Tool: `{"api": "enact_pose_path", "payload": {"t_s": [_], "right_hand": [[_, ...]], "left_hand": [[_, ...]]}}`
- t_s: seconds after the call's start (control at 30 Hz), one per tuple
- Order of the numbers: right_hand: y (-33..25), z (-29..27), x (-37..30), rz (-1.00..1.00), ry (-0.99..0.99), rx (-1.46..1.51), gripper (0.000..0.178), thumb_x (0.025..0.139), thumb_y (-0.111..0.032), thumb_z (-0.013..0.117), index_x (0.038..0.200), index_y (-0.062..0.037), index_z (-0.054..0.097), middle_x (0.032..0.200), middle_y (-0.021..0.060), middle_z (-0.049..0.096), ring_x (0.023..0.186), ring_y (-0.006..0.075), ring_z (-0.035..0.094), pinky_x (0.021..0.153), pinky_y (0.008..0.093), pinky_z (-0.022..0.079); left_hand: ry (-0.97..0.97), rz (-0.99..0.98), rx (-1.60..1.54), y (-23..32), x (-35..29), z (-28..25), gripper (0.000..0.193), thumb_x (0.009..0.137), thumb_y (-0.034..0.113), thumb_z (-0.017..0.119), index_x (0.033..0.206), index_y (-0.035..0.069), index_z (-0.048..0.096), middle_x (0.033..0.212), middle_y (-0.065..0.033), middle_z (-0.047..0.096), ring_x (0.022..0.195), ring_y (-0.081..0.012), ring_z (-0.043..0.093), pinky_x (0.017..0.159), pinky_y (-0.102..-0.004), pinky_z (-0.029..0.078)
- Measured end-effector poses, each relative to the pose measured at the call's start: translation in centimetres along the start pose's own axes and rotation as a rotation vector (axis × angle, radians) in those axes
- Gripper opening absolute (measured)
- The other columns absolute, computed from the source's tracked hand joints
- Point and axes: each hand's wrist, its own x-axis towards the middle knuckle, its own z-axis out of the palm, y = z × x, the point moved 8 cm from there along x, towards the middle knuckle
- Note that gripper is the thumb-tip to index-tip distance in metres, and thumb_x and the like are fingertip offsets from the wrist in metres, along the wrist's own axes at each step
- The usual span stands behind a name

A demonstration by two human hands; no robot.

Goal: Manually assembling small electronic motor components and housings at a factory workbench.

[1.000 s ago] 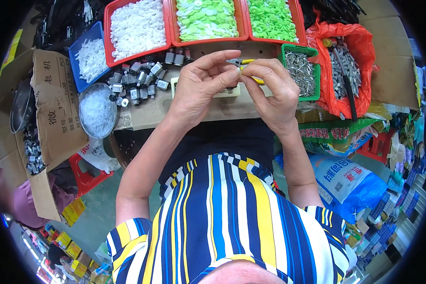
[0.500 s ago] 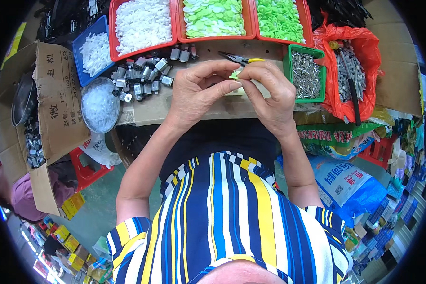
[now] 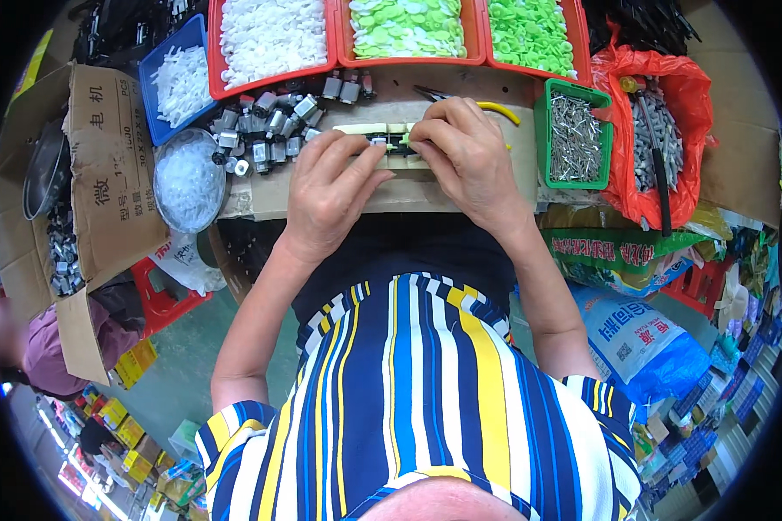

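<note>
On the work table in front of me lies a cream-coloured block [image 3: 400,128] like a holder, with a narrow black part [image 3: 397,158] set in it. My left hand [image 3: 332,187] is pinched over the left end of this block, and whatever its fingertips hold is too small to tell. At the black part's right side, my right hand [image 3: 471,163] pinches a small light-green plastic part [image 3: 404,139]. Pliers with yellow handles [image 3: 502,112] lie just behind the right hand, which partly covers them.
Small motors [image 3: 269,130] are heaped left, beside a bowl of clear pieces [image 3: 187,187] and a blue tray [image 3: 155,122]. Red trays [image 3: 347,61] of white and green discs line the back. A green bin [image 3: 606,143] of metal pins and a red bag [image 3: 691,156] stand right.
My hands have moved apart and down onto the cream block, which now shows between them. Earlier they met in the air around the green part. The view has shifted slightly.
</note>
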Motion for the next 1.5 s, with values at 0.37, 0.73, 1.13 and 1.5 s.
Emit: {"api": "enact_pose_path", "payload": {"t_s": [0.37, 0.73, 1.13, 1.5], "right_hand": [[-0.4, 2.0, 0.4, 0.007, -0.161, -0.119, 0.005, 0.08, -0.008, 0.065, 0.083, -0.0048, 0.063, 0.09, 0.0068, 0.055, 0.091, 0.0257, 0.055, 0.08, 0.0397, 0.041], [0.3, 1.1, 0.5, 0.004, -0.093, -0.031, 0.013, 0.077, -0.005, 0.064, 0.09, -0.0013, 0.065, 0.09, 0.0109, 0.056, 0.089, 0.0293, 0.056, 0.075, 0.0406, 0.044], [-0.5, 0.3, -1.5, -0.017, -0.107, -0.146, 0.024, 0.078, -0.006, 0.063, 0.102, -0.0053, 0.065, 0.101, 0.0081, 0.058, 0.1, 0.0279, 0.058, 0.085, 0.041, 0.045], [15.0, -23.1, -5.8, 0.415, 0.2, -0.686, 0.023, 0.088, -0.016, 0.065, 0.104, 0.0004, 0.066, 0.099, 0.0164, 0.066, 0.092, 0.0308, 0.065, 0.082, 0.0382, 0.051]], "left_hand": [[-0.021, 0.138, 0.113, 0.5, -1.2, 1.3, 0.031, 0.078, 0.017, 0.07, 0.107, 0.009, 0.069, 0.107, -0.0082, 0.061, 0.106, -0.0245, 0.056, 0.083, -0.0369, 0.043], [-0.053, 0.187, 0.142, 0.7, -0.6, 2.2, 0.035, 0.077, 0.012, 0.063, 0.111, 0.008, 0.068, 0.111, -0.0081, 0.058, 0.107, -0.0243, 0.054, 0.084, -0.0361, 0.044], [-0.056, 0.139, 0.141, 1.2, -0.8, 2.2, 0.038, 0.076, 0.011, 0.077, 0.113, 0.01, 0.069, 0.11, -0.0088, 0.056, 0.103, -0.0296, 0.054, 0.083, -0.0406, 0.047], [-0.12, 0.056, 0.072, 0.9, -1.0, 0.9, 0.041, 0.073, 0.009, 0.078, 0.112, 0.006, 0.068, 0.112, -0.0132, 0.057, 0.107, -0.0333, 0.054, 0.089, -0.0424, 0.046]]}}
